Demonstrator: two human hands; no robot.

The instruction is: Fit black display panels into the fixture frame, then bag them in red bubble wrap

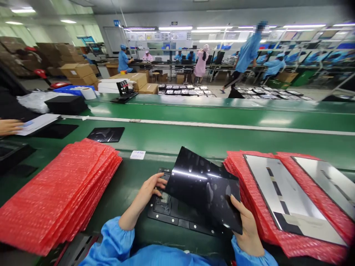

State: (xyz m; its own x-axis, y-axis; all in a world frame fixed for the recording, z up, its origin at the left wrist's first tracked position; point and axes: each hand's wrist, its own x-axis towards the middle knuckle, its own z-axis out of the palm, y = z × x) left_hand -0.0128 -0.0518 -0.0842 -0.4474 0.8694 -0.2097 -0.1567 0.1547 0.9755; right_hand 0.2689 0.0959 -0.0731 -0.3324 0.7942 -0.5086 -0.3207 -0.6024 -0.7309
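A glossy black screen panel (203,184) is tilted above a black housing (183,218) that lies on the green bench. My right hand (246,221) grips the panel's right edge, its thumb on the glossy front and its other fingers hidden behind. At the panel's left corner is my left hand (151,188), fingers apart and slightly bent over the housing's upper left part. Whether those fingertips touch the panel or the housing is hard to tell. Small round white dots run along the housing's near edge.
Red bubble-wrap sleeves (61,188) are stacked at left. On the right, silver-backed panels (291,195) lie on more red bubble wrap (249,199). Farther back are a thin black panel (107,134) and a white label (138,154). Another person's hand (10,126) reaches in at far left.
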